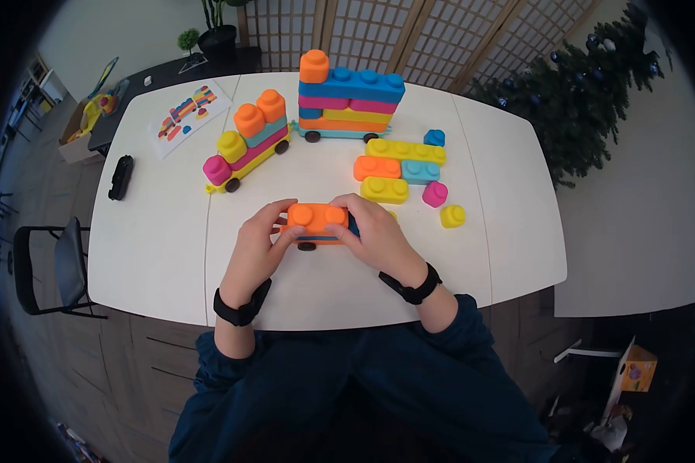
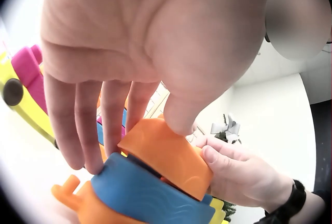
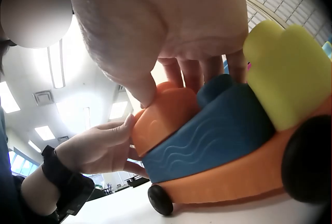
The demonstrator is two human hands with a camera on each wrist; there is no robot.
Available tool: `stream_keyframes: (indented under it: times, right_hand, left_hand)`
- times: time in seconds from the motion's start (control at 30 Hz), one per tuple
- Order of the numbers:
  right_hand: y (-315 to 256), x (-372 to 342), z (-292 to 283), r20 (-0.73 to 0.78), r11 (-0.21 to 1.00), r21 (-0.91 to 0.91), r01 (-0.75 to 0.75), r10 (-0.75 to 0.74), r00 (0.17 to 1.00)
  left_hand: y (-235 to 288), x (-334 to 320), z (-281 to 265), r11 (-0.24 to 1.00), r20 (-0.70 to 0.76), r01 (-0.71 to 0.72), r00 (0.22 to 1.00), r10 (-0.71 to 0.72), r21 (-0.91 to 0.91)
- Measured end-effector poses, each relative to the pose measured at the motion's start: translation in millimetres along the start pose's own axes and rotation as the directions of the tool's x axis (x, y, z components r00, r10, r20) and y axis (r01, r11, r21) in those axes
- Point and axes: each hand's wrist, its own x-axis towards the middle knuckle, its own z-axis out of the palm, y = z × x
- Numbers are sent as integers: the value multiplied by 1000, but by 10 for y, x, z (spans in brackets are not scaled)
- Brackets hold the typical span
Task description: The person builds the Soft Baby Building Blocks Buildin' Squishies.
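Note:
Both hands hold an orange two-stud toy block (image 1: 316, 218) from its two ends, over a small toy wagon. My left hand (image 1: 256, 243) has its thumb and fingers at the left end; my right hand (image 1: 380, 235) pinches the right end. Under the block lies a blue block (image 3: 218, 130) with wavy ridges, set on an orange wheeled base (image 3: 223, 182). A dark gap shows between orange and blue in the left wrist view. At the base's other end stands a yellow block (image 3: 290, 73), mostly covered by my right hand in the head view.
Farther back stand a tall wheeled block stack (image 1: 347, 108) and a yellow-based block car (image 1: 251, 147). Right of the hands lie several loose blocks, among them a long yellow one (image 1: 405, 150) and a pink one (image 1: 435, 194). A picture sheet (image 1: 189, 116) and black case (image 1: 120, 177) lie left.

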Motion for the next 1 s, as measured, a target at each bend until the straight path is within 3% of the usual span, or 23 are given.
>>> stream_keyframes:
  times: [0.5,0.57,0.67,0.73,0.77,0.83,1.0]
  right_hand:
    - [31,-17,18,10,999,48,-17,17,1000]
    - [19,-5,-24,18,997,76,-17,16,1000]
    - [-2,2,-243,-36,994,107,26,-23,999]
    - [5,-1,-480,-61,993,57,-100,104,993]
    - [71,13,-565,-141,995,-70,-67,57,988]
    - [195,80,-756,-218,980,-61,-189,172,961]
    - [866,115,-943,-236,930,-202,-308,259,937]
  left_hand:
    - [-54,6,16,988,29,-10,1000,6,152]
    - [45,-4,52,973,-89,-169,979,184,158]
    - [163,0,53,971,-104,-193,973,208,139]
    - [122,7,54,969,-84,-185,976,200,163]
    - [95,17,60,966,-63,-179,979,194,186]
    - [43,35,84,975,-56,-157,984,167,160]
    - [44,35,127,984,-103,-153,981,162,97]
